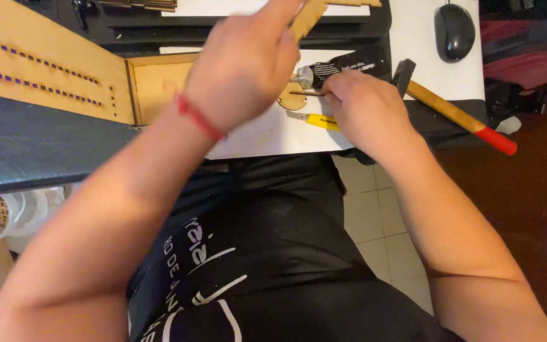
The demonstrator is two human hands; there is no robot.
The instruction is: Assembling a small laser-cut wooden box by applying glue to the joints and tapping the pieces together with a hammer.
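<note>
My left hand (245, 63) is raised above the desk, blurred, and closed on a thin flat wooden strip (308, 16) that sticks up past its fingers. A red cord circles that wrist. My right hand (362, 107) rests on the white sheet (267, 136), pinching a thin wooden stick (305, 93) that lies beside a small round wooden piece (292, 101). A black glue tube (343, 66) with a silver neck lies just beyond the right hand. A yellow utility knife (314, 120) lies under its fingers.
A laser-cut plywood panel with rows of slots (52, 69) and a joined box part (156, 82) lie at the left. A hammer with a red-tipped wooden handle (457, 114) lies at the right. A black mouse (454, 30) sits far right. White buckets (7, 215) stand below the desk.
</note>
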